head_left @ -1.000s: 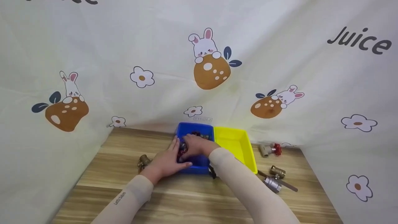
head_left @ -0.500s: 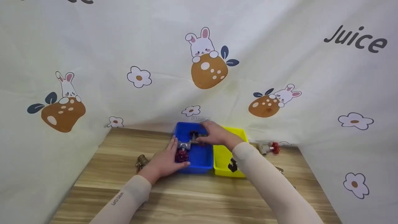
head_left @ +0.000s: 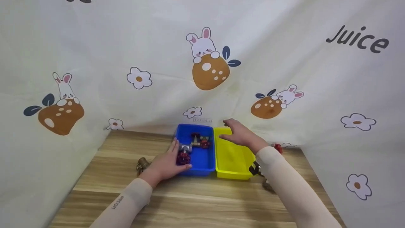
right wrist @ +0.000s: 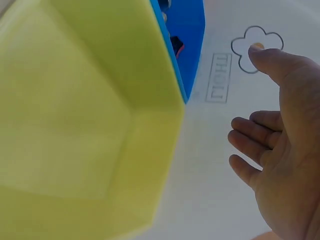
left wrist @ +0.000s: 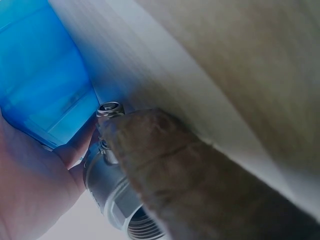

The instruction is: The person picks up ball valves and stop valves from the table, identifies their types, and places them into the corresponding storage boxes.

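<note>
My left hand (head_left: 164,163) rests against the left side of the blue bin (head_left: 203,160), fingers straight and thumb over the near rim. In the bin lie a silver valve with a dark red handwheel (head_left: 183,158), by my left fingers, and smaller brass valves with handwheels (head_left: 196,141) further back. My right hand (head_left: 241,134) hovers over the back of the yellow bin (head_left: 232,153), fingers spread and holding nothing; the right wrist view shows its palm bare. Beside my left hand lies a brass-coloured valve (head_left: 142,164), seen close up in the left wrist view as a threaded metal valve (left wrist: 117,195).
The two bins stand side by side against a printed cloth backdrop (head_left: 158,104). Right of the yellow bin, a red handwheel (head_left: 278,148) and part of another valve (head_left: 268,186) show around my right sleeve (head_left: 284,177), which hides the rest. All stands on a wood-grain table (head_left: 177,202).
My right hand has let go of the silver valve with the red handwheel in the blue bin, lifted out and moved right over the yellow bin. My left hand has stayed at the blue bin.
</note>
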`<act>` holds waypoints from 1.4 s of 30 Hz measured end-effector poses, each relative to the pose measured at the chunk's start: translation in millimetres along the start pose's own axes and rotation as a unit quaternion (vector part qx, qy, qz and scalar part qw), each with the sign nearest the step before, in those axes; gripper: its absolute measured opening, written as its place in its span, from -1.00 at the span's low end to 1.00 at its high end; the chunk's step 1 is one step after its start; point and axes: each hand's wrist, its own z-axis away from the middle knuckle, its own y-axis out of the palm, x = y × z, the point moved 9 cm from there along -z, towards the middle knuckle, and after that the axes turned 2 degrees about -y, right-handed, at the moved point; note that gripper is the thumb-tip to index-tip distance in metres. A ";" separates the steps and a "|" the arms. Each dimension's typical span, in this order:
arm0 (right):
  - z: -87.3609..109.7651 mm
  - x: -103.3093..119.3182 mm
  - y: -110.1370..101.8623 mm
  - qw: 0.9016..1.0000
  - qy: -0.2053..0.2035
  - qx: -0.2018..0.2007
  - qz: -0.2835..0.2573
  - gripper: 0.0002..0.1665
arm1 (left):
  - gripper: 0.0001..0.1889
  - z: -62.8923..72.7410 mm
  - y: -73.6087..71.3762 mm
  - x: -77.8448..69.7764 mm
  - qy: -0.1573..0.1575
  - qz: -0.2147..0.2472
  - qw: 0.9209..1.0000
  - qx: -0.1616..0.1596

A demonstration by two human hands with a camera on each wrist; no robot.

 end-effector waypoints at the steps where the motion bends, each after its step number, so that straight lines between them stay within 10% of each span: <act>1: 2.9 -3.8 -3.1 1.000 0.001 -0.004 0.000 -0.01 | 0.41 0.1 -0.2 0.0 0.000 0.000 1.000 0.001; 42: 104.2 -187.2 -79.0 0.972 0.214 -0.093 -0.037 0.24 | 0.41 1.7 -1.7 -1.8 0.010 -0.006 1.000 -0.004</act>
